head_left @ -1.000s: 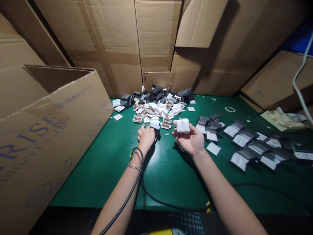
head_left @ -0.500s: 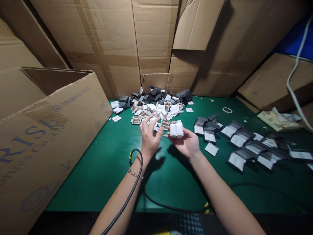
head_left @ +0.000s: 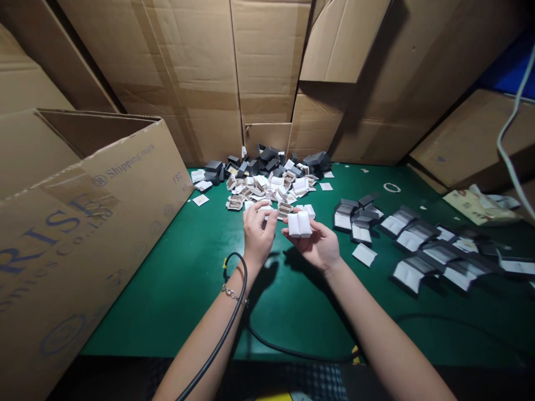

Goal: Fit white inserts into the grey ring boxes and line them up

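Observation:
My right hand (head_left: 320,245) is raised over the green table (head_left: 200,278) and grips a small stack of white pads (head_left: 300,224) between thumb and fingers. My left hand (head_left: 258,231) hovers just to the left of it, fingers curled around a small white piece (head_left: 264,209) at the fingertips. Right behind both hands lies a pile of white pads and dark small boxes (head_left: 267,175). A black cable (head_left: 234,312) loops round my left wrist, which wears a thin bracelet.
A large open cardboard carton (head_left: 83,211) stands on its side at the left. Rows of open dark boxes with white inserts (head_left: 418,245) cover the table's right part. Cardboard sheets wall the back. A white ring (head_left: 392,187) and a crumpled bag (head_left: 480,203) lie far right.
My left hand let go of a dark box on the table, rose and moved right toward my right hand, picking up a small white piece. My right hand shifted slightly left with its pads.

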Action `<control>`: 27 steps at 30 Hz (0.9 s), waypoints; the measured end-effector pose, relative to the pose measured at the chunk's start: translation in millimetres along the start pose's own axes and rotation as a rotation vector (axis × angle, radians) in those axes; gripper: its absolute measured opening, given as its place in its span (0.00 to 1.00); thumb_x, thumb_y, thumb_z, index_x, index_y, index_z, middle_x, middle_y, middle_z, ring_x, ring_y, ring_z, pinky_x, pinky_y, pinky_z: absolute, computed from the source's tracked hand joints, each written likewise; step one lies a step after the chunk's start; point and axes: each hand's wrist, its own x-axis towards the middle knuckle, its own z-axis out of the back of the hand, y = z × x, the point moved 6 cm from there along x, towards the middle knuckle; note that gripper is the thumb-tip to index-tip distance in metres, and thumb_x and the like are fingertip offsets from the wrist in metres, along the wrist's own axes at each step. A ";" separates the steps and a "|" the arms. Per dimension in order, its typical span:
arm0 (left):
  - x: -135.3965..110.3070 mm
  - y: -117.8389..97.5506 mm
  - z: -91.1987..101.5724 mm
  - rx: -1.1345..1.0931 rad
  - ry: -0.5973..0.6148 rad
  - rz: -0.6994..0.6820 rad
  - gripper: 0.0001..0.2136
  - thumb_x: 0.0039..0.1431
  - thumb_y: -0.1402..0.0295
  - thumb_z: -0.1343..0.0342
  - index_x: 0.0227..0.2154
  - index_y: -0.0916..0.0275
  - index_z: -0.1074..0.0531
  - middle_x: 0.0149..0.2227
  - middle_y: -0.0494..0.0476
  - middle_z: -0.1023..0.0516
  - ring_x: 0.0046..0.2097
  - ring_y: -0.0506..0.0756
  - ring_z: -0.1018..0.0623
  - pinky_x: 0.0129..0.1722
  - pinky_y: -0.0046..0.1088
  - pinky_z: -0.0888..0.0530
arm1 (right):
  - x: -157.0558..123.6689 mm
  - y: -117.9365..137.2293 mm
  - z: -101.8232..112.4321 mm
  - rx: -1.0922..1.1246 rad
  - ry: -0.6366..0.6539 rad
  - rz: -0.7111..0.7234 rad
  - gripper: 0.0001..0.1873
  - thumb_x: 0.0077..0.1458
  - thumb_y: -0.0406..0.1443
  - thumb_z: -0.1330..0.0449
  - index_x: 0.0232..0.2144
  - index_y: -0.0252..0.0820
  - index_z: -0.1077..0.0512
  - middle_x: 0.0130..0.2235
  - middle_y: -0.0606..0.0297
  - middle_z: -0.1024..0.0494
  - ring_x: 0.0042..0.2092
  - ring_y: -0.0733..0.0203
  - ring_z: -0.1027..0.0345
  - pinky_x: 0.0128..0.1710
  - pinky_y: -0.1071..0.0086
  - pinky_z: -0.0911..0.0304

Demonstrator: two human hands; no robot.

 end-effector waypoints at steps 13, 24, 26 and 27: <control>-20.5 -24.4 -30.0 -0.027 0.356 -0.333 0.21 0.59 0.65 0.47 0.55 0.60 0.36 0.56 0.62 0.30 0.58 0.58 0.31 0.57 0.40 0.35 | 2.2 1.2 2.7 0.097 -0.084 0.010 0.15 0.51 0.34 0.46 0.42 0.42 0.27 0.34 0.64 0.20 0.36 0.59 0.25 0.43 0.60 0.28; -13.9 -12.5 -31.0 -0.110 0.372 -0.196 0.27 0.49 0.62 0.36 0.52 0.59 0.33 0.52 0.62 0.26 0.54 0.60 0.29 0.55 0.41 0.34 | -0.4 -5.1 -3.4 0.074 0.061 -0.134 0.12 0.54 0.38 0.47 0.36 0.39 0.27 0.33 0.61 0.20 0.29 0.60 0.26 0.26 0.69 0.29; -14.2 -11.3 -30.2 -0.111 0.349 -0.176 0.28 0.47 0.61 0.35 0.52 0.59 0.33 0.52 0.63 0.26 0.54 0.60 0.29 0.54 0.41 0.33 | -1.2 -8.3 -4.5 0.087 0.079 -0.168 0.13 0.54 0.39 0.47 0.36 0.39 0.27 0.33 0.61 0.19 0.29 0.61 0.26 0.26 0.70 0.29; -14.4 -11.2 -29.7 -0.106 0.343 -0.168 0.29 0.46 0.61 0.35 0.52 0.60 0.33 0.51 0.63 0.26 0.54 0.60 0.29 0.54 0.41 0.33 | -1.7 -9.9 -5.2 0.089 0.088 -0.184 0.13 0.54 0.39 0.47 0.36 0.38 0.27 0.33 0.61 0.19 0.30 0.61 0.26 0.27 0.70 0.29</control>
